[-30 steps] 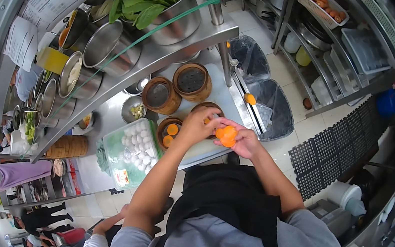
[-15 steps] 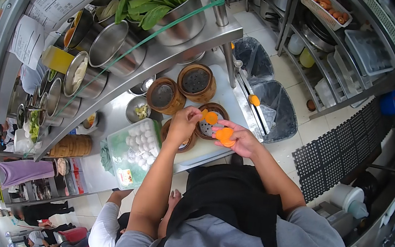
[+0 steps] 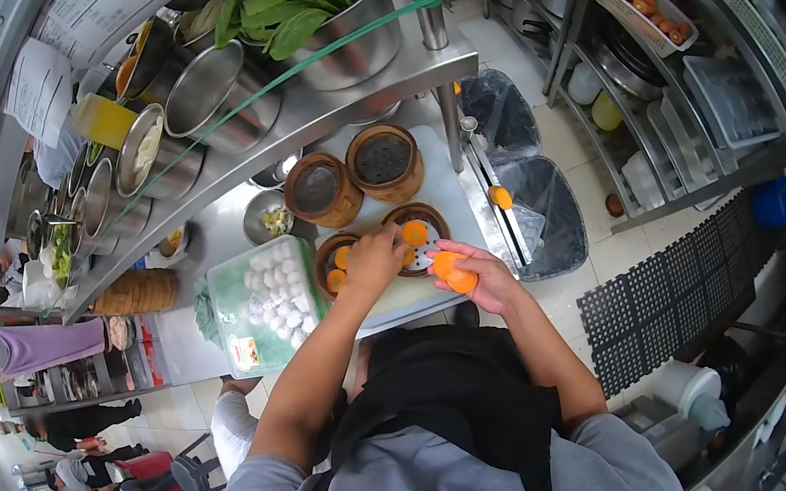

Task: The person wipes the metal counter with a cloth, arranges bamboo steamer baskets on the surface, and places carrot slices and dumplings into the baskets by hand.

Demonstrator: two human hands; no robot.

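My right hand (image 3: 490, 281) holds a small stack of orange carrot slices (image 3: 455, 272) at the right edge of a round bamboo steamer basket (image 3: 445, 221). The basket is lined with perforated white paper, and one carrot slice (image 3: 414, 233) lies in it. Over its left side, my left hand (image 3: 375, 261) has its fingers pinched at another carrot slice (image 3: 407, 257), which they partly cover. To the left, partly behind that hand, a second bamboo basket (image 3: 322, 254) contains carrot slices (image 3: 336, 280). Two more bamboo baskets (image 3: 324, 190) (image 3: 386, 161) with dark insides stand behind.
A green-edged plastic tray (image 3: 232, 285) of white balls is left of the baskets. Behind it sits a metal bowl (image 3: 268, 217) of chopped food. A steel shelf (image 3: 331, 114) with pots and leafy greens overhangs the counter. Lined bins (image 3: 548, 217) stand at the right.
My left hand has moved down and right, bringing a carrot slice lower in the lined basket. More of the left basket's carrot slices now show. The right hand has shifted slightly right with its stack.
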